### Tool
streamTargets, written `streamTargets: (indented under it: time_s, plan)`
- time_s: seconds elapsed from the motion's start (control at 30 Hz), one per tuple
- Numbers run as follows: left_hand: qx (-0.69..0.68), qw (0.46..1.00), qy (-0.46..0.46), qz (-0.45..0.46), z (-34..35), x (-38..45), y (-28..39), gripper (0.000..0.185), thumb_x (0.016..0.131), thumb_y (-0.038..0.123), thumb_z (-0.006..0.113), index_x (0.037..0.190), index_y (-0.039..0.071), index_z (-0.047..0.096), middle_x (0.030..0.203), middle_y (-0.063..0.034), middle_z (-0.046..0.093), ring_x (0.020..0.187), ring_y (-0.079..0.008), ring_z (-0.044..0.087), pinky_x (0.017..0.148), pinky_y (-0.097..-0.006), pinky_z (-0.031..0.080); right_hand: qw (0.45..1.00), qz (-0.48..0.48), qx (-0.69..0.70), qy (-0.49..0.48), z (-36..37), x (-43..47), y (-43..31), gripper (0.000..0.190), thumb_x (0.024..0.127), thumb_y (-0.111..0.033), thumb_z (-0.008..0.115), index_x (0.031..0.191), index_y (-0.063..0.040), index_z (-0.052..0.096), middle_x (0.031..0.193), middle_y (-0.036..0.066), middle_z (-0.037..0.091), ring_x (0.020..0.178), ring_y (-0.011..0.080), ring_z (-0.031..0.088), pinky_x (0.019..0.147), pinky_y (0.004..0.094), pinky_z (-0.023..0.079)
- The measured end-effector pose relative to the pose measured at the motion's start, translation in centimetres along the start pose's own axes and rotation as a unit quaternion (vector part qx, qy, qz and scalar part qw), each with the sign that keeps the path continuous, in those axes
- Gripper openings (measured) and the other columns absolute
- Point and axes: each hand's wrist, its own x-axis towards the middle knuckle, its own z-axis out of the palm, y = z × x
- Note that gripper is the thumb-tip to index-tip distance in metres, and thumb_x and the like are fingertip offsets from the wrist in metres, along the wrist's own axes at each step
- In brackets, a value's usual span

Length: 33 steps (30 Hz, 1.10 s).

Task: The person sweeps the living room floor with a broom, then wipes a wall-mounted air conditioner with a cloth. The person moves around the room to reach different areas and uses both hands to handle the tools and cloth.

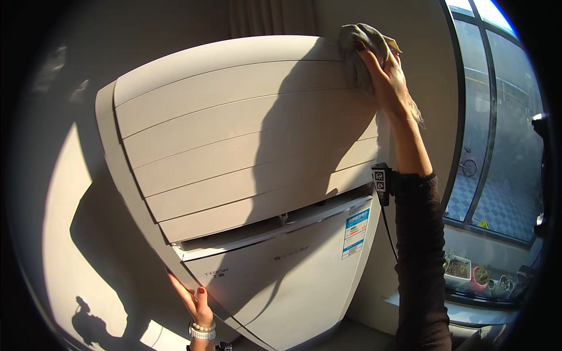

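A tall white floor-standing air conditioner (210, 118) with a louvred upper front stands before me. My right hand (386, 79) presses a crumpled grey cloth (362, 57) against its top right corner, fingers bent over the cloth. Low on the left, my left hand (197, 307) is spread against the unit's left side edge, thumb on the front, with no object seen in it. A dark gap lies between the louvres and the smooth lower panel (281, 281), which bears printed lettering and a blue-and-white energy label (355, 234).
Large dark-framed windows (476, 123) stand at the right, with planters (456, 267) low behind the glass. A curtain (272, 17) hangs behind the unit. A black device (381, 182) with a cable is strapped to my right forearm. The wall (66, 197) is close on the left.
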Motion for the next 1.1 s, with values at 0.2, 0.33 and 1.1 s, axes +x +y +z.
streamTargets:
  time_s: [0.2,0.33,1.1]
  plan:
    - [0.056,0.996,-0.021,0.073,0.0,0.5,-0.2,0.099,0.089,0.031,0.066,0.159,0.0,0.004,0.165,-0.0215,0.009,0.152,-0.035,0.015,0.121,-0.0479,0.018,0.995,-0.095,-0.032,-0.011,6.0,-1.3,-8.3,0.051,0.085,-0.046,0.069,0.12,-0.01,0.067,0.121,0.01,0.066,0.121,0.0311,0.055,0.107,0.0436,0.039]
    - [-0.019,0.996,-0.065,0.053,0.4,0.3,0.4,0.093,0.09,0.018,0.061,0.159,0.0,0.001,0.165,-0.0224,0.009,0.152,-0.0337,0.015,0.12,-0.0467,0.022,0.974,-0.217,-0.044,0.043,12.3,-3.3,-14.8,0.063,0.078,-0.046,0.072,0.127,-0.008,0.061,0.126,0.016,0.063,0.127,0.0344,0.053,0.113,0.0498,0.033]
    - [-0.044,0.998,-0.046,-0.004,-1.3,-0.1,-0.3,0.096,0.096,0.028,0.064,0.159,0.003,-0.004,0.167,-0.0174,0.005,0.152,-0.0297,0.015,0.119,-0.0431,0.02,0.997,-0.034,-0.056,0.027,1.1,-12.4,-2.7,0.041,0.09,-0.015,0.059,0.128,0.0,0.061,0.129,0.022,0.059,0.123,0.0415,0.055,0.111,0.0482,0.036]
